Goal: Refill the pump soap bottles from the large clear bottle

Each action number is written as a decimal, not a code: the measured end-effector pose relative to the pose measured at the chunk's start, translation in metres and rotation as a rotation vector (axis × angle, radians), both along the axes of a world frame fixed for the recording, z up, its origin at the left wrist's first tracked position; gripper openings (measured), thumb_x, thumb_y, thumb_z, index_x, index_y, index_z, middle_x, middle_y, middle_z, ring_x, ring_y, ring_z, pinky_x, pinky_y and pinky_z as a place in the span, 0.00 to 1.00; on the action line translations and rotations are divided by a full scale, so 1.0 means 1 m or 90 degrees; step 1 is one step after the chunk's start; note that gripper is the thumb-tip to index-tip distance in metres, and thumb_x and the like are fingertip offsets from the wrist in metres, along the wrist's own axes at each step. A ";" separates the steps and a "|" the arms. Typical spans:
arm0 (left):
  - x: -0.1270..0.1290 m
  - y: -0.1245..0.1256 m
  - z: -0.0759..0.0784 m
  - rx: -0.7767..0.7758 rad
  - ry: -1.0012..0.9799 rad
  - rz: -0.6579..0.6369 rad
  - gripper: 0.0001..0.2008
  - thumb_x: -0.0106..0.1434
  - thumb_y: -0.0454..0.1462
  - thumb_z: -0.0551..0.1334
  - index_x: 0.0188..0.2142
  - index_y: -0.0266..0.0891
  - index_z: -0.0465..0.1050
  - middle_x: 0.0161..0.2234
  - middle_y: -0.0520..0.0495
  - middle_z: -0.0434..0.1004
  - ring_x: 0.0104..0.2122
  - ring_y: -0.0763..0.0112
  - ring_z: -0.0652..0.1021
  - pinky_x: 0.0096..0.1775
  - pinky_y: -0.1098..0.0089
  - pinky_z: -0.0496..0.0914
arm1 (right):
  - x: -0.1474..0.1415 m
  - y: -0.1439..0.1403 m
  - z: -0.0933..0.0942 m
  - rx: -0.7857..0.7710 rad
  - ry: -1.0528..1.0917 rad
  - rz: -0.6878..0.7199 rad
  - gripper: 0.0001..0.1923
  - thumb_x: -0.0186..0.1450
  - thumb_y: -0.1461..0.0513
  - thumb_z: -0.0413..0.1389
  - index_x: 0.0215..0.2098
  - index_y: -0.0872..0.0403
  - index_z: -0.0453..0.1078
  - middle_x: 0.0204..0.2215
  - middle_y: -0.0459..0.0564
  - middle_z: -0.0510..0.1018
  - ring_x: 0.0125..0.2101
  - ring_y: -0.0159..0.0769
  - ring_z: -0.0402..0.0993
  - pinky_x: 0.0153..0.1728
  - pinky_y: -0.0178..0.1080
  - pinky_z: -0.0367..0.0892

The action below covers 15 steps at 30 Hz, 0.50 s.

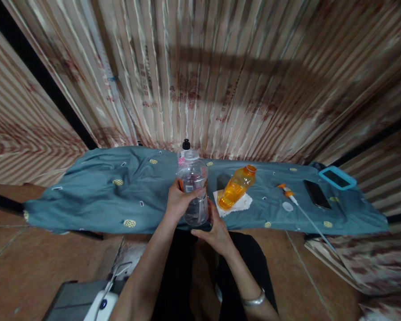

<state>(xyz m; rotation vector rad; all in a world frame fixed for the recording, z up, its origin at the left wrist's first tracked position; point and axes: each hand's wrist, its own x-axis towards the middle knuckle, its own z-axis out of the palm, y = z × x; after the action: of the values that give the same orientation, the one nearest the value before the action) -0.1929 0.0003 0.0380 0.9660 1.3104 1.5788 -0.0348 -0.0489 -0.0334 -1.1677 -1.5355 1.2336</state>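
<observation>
While left hand (178,200) grips clear bottle (196,211) at the near edge of the surface (90,196), right hand (218,229) is spread by its base, contact unclear. Looks like a steadying step; next move probably calls for right-hand support, clear of orange bottle (235,191) on the right.

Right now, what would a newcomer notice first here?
Probably the translucent orange plastic bottle, open-topped, standing on crumpled white paper right of centre on the patterned teal cloth. Next, perhaps, the large clear plastic bottle at the centre, gripped by the left fingers with the right fingers beside its lower part. Then the blue-rimmed rectangular object near the cloth's far right end.
</observation>
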 end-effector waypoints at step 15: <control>-0.016 0.026 -0.012 0.006 0.089 0.119 0.34 0.33 0.40 0.79 0.42 0.39 0.73 0.35 0.54 0.81 0.35 0.67 0.79 0.41 0.67 0.72 | 0.034 -0.012 -0.021 -0.057 0.079 -0.117 0.37 0.57 0.54 0.70 0.61 0.54 0.66 0.55 0.59 0.74 0.53 0.51 0.74 0.58 0.61 0.64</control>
<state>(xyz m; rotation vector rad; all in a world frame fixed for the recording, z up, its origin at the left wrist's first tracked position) -0.2092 0.0262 0.0256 0.9988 1.5294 1.6832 -0.0007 -0.0609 -0.0549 -1.2355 -1.2641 1.2373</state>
